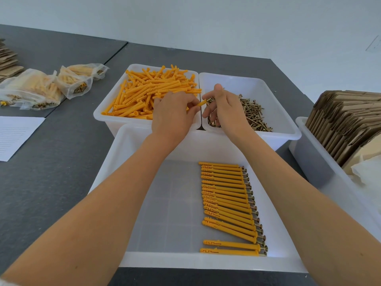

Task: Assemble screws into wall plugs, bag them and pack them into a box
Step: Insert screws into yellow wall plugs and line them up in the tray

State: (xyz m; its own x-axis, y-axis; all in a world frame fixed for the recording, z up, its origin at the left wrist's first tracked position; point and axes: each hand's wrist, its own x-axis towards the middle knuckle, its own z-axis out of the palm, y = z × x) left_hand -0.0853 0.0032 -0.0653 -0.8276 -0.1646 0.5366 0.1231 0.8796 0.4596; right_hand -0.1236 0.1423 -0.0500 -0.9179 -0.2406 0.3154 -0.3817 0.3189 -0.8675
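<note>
Left hand [172, 114]: fingers pinching one orange wall plug [201, 104], open end aimed right. Right hand [223, 108]: pinching a screw [210, 99], just beside the plug's mouth, roughly in line, above the two bins' meeting rims.

A packing workstation, clearly: white bins [107, 116] of loose hardware, flattened cartons [346, 122] stacked ready (filled bags [31, 89] too), grey worktable [61, 141].
</note>
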